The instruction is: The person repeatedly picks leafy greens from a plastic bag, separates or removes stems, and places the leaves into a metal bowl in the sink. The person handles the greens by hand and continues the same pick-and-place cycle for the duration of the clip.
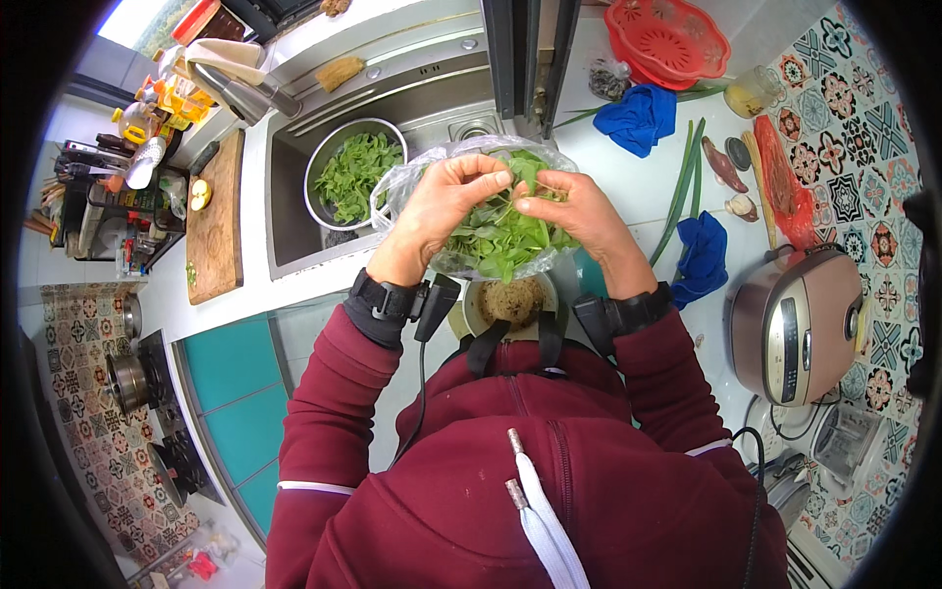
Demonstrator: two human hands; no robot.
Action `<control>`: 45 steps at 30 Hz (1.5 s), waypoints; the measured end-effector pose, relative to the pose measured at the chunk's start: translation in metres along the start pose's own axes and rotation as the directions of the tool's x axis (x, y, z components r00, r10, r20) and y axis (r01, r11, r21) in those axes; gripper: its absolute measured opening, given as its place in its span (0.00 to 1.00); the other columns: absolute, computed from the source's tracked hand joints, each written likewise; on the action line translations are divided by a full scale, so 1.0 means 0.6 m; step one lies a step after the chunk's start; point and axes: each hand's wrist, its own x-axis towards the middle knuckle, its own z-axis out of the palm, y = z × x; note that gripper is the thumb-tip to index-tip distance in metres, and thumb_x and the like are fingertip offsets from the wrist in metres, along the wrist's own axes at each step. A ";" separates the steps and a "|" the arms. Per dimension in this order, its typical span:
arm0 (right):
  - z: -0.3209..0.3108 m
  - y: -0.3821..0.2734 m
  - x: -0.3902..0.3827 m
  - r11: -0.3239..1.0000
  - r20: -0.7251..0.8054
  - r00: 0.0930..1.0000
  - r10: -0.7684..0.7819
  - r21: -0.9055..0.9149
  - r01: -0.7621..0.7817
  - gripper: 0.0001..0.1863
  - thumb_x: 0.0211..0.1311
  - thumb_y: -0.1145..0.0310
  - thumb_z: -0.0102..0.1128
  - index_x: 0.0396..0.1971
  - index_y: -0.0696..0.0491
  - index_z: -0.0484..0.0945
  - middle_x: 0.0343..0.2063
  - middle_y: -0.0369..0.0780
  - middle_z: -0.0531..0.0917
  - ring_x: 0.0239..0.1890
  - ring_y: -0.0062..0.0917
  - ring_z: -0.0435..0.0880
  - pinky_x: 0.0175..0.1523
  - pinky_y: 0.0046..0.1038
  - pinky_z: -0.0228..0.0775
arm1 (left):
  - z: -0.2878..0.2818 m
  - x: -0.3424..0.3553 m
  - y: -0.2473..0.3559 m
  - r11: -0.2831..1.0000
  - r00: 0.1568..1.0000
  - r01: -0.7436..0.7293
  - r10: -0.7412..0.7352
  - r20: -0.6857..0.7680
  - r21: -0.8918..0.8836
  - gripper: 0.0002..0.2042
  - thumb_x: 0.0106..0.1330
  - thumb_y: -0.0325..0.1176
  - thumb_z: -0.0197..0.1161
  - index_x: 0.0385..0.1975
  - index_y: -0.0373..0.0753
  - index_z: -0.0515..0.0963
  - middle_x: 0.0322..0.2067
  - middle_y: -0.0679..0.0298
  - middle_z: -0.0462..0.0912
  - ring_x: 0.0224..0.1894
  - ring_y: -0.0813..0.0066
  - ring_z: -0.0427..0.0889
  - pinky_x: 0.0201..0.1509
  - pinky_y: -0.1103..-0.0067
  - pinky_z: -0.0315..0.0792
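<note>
My left hand [446, 206] and my right hand [579, 221] are close together over a clear plastic bag [447, 263] full of leafy greens [505, 240]. The thumb and fingers of each pinch a sprig of greens [526, 177] between them. Below the bag, near my body, is a round container [505, 299] with brownish contents. A steel bowl [316, 192] holding more loose greens [358, 167] sits in the sink to the left.
A cutting board [216, 236] with half a fruit [200, 194] lies left of the sink [294, 245]. At right are a red basket [667, 39], blue cloths [699, 257], long green stalks [684, 177] and a rice cooker [790, 324]. A stove [162, 422] is at far left.
</note>
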 end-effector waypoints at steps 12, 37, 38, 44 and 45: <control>0.020 0.023 0.022 1.000 -0.008 1.000 0.004 0.022 -0.004 0.19 0.57 0.66 0.69 0.46 0.61 0.79 0.38 0.35 0.83 0.40 0.14 0.79 0.46 0.18 0.71 | -0.009 0.004 -0.005 0.998 0.999 -0.036 0.036 -0.002 -0.059 0.06 0.67 0.30 0.62 0.40 0.35 0.79 0.31 0.66 0.83 0.32 0.83 0.80 0.36 0.87 0.73; 0.015 -0.010 0.014 0.996 0.089 0.996 0.016 -0.093 -0.008 0.12 0.59 0.67 0.66 0.40 0.58 0.81 0.33 0.30 0.81 0.35 0.11 0.76 0.42 0.18 0.69 | -0.012 0.000 0.005 0.949 0.989 -0.149 0.145 0.035 0.278 0.08 0.63 0.23 0.64 0.40 0.32 0.76 0.33 0.67 0.83 0.36 0.82 0.81 0.41 0.85 0.75; 0.014 -0.012 0.013 0.995 0.080 0.996 0.027 -0.100 -0.019 0.12 0.59 0.67 0.66 0.39 0.58 0.81 0.32 0.30 0.81 0.35 0.11 0.76 0.42 0.18 0.69 | -0.012 0.001 0.003 0.950 0.986 -0.165 0.162 0.034 0.264 0.08 0.63 0.23 0.64 0.40 0.32 0.76 0.32 0.67 0.82 0.36 0.82 0.81 0.41 0.84 0.75; 0.003 -0.024 0.009 0.988 0.151 0.988 0.030 -0.153 -0.006 0.10 0.58 0.67 0.66 0.35 0.56 0.80 0.29 0.29 0.79 0.33 0.11 0.75 0.41 0.17 0.67 | -0.027 0.006 -0.009 0.997 0.995 -0.074 0.072 -0.066 -0.026 0.08 0.63 0.23 0.63 0.40 0.33 0.75 0.32 0.69 0.80 0.33 0.85 0.78 0.39 0.85 0.74; 0.001 -0.025 0.007 0.987 0.161 0.986 0.044 -0.158 -0.018 0.11 0.58 0.66 0.66 0.36 0.56 0.80 0.30 0.30 0.80 0.33 0.12 0.75 0.41 0.18 0.68 | -0.032 0.005 -0.009 0.979 0.983 -0.134 0.151 -0.104 0.155 0.08 0.63 0.23 0.63 0.40 0.33 0.75 0.32 0.69 0.80 0.33 0.85 0.78 0.38 0.86 0.73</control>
